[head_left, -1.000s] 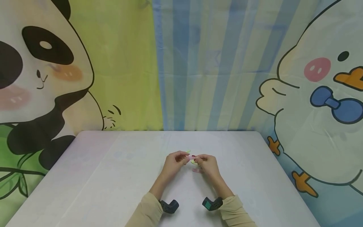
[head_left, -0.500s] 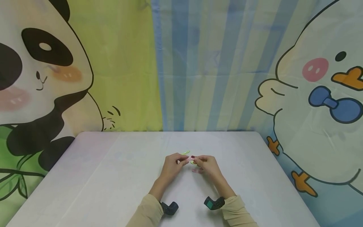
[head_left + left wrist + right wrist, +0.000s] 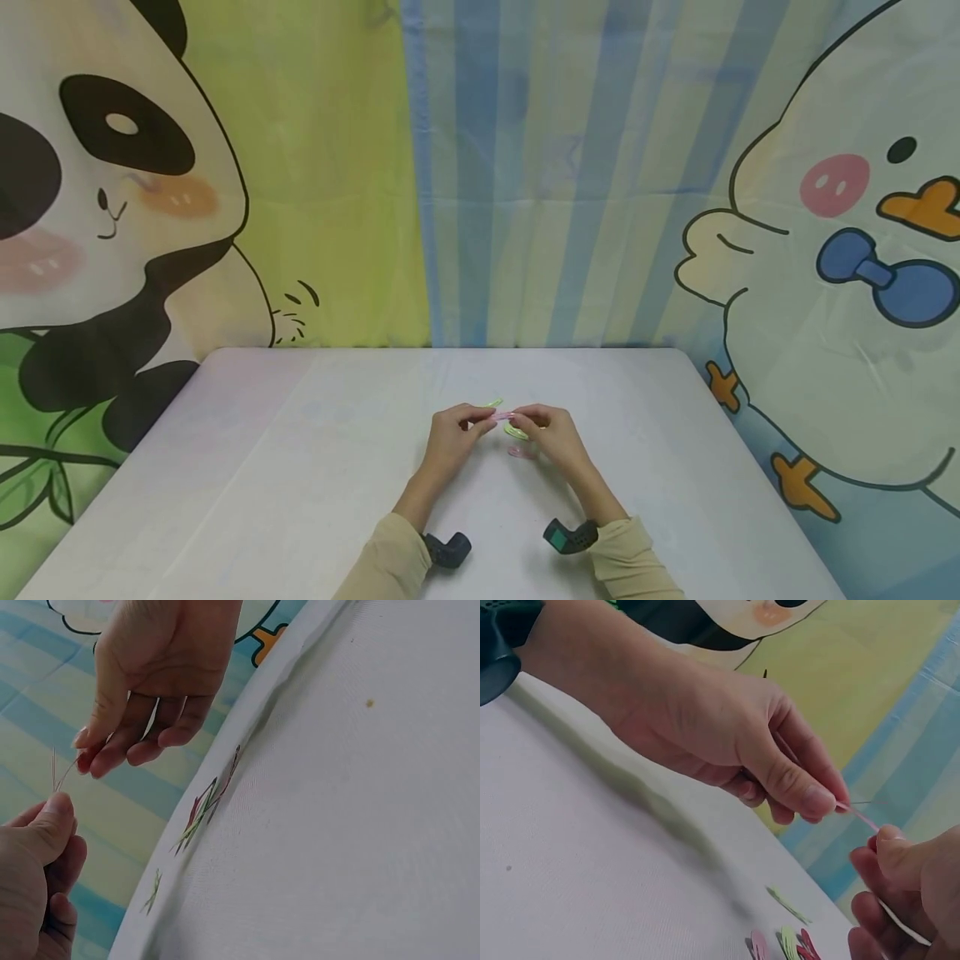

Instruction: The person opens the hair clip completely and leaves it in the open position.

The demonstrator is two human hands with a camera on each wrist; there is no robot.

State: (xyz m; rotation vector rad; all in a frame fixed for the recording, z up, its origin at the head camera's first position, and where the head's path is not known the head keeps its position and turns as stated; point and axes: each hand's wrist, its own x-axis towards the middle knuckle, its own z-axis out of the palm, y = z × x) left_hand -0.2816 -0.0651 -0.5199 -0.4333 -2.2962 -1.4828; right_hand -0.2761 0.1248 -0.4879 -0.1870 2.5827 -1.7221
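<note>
Between both hands a thin pink strand (image 3: 859,815) is held up over the table. My left hand (image 3: 448,437) pinches one end with thumb and forefinger, and two fine ends stick up from its fingertips in the left wrist view. On the other side my right hand (image 3: 553,435) pinches the strand between thumb and forefinger, other fingers loosely bent. Below lie small folded bundles of similar strands: a pink bundle (image 3: 758,945), a green bundle (image 3: 788,943) and a red bundle (image 3: 808,946). A separate light-green bundle (image 3: 786,902) lies farther left.
The white-covered table (image 3: 300,500) reaches back to a printed curtain (image 3: 525,167) with a panda and a white bird. Dark devices, such as the left wrist camera (image 3: 447,550) and right wrist camera (image 3: 570,536), sit at the sleeve cuffs.
My right hand has risen slightly and shifted a little to the right, uncovering more of the pink and green bundles. The red bundle is now hidden in the head view. Both hands keep their pinch.
</note>
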